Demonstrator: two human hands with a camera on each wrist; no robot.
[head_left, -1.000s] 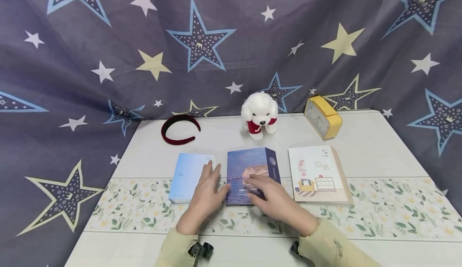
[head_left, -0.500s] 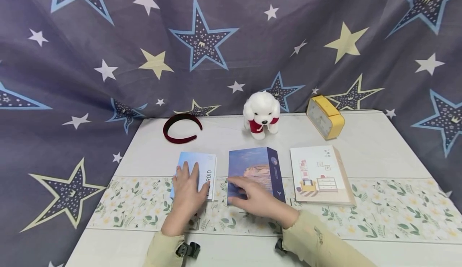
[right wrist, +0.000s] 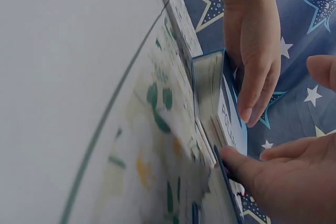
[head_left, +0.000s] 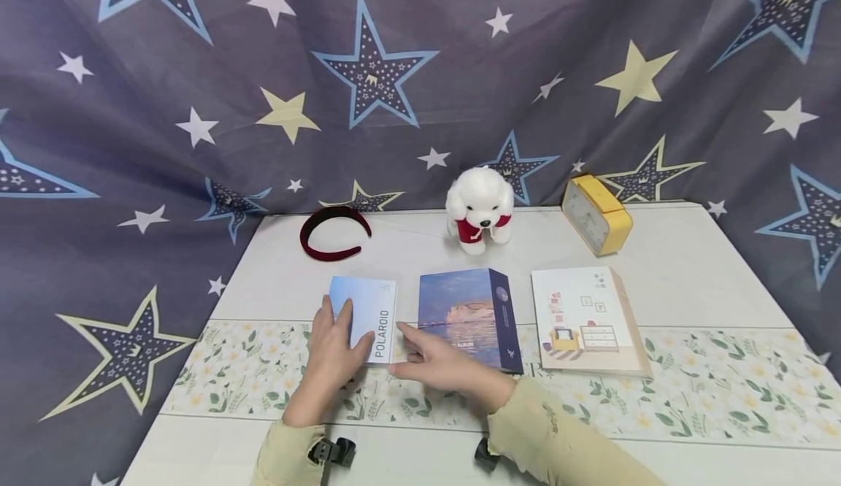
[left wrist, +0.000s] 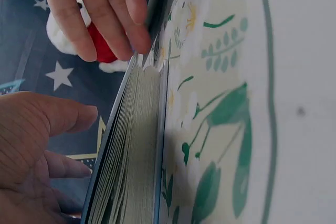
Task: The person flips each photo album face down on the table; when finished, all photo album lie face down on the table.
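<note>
A light-blue photo album (head_left: 369,300) marked POLAROID lies at the left of a row of three. My left hand (head_left: 331,355) rests over its left part, fingers spread and thumb along the cover. From the other side my right hand (head_left: 447,363) reaches across the front of a dark-blue photo album (head_left: 453,296), its fingertips right at the light-blue album's right edge. The page edges (left wrist: 131,145) of the light-blue album face the left wrist camera, with the left hand (left wrist: 31,140) beside them. In the right wrist view, the right hand (right wrist: 294,177) has extended fingers near the album's spine side.
A thick white album (head_left: 578,318) with a room drawing lies at the right. Behind the row are a dark-red headband (head_left: 331,255), a white plush dog (head_left: 479,190) and a yellow clock (head_left: 599,216). A star-printed curtain (head_left: 394,157) hangs at the back.
The left hand moved from the gap between the albums onto the light-blue album, then towards its left side. My right hand slid left off the dark-blue cover to the light-blue album's edge.
</note>
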